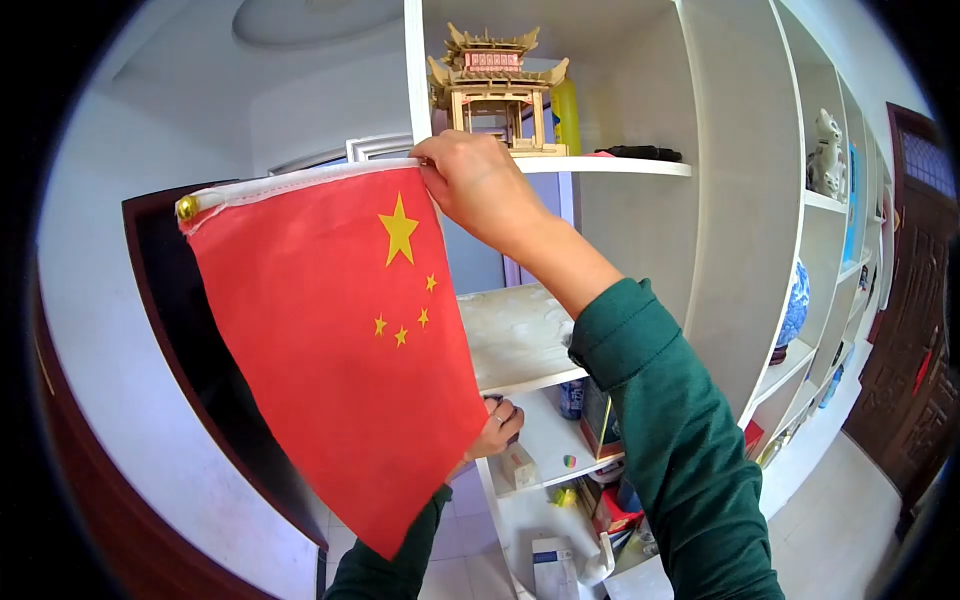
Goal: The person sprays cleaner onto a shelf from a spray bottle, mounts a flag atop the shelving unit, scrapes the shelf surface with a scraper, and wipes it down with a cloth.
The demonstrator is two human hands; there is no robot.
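A red flag (330,330) with yellow stars hangs in front of me, its white pole sleeve (300,180) running nearly level along the top. A gold ball (187,208) tips the sleeve's left end. My right hand (478,185) is closed on the other end of the sleeve, just in front of the upper shelf's edge. Lower down, my left hand (497,428) is partly behind the flag's right edge, beside the shelves. Its fingers are curled, a ring shows on one, and what they grip is hidden.
A wooden pavilion model (495,90) stands on the upper shelf (620,167), with a yellow bottle (566,115) behind it. Below is a marbled shelf (520,335); boxes and small items fill lower levels. More shelving holds a white cat figurine (827,155) and a blue-white vase (795,305).
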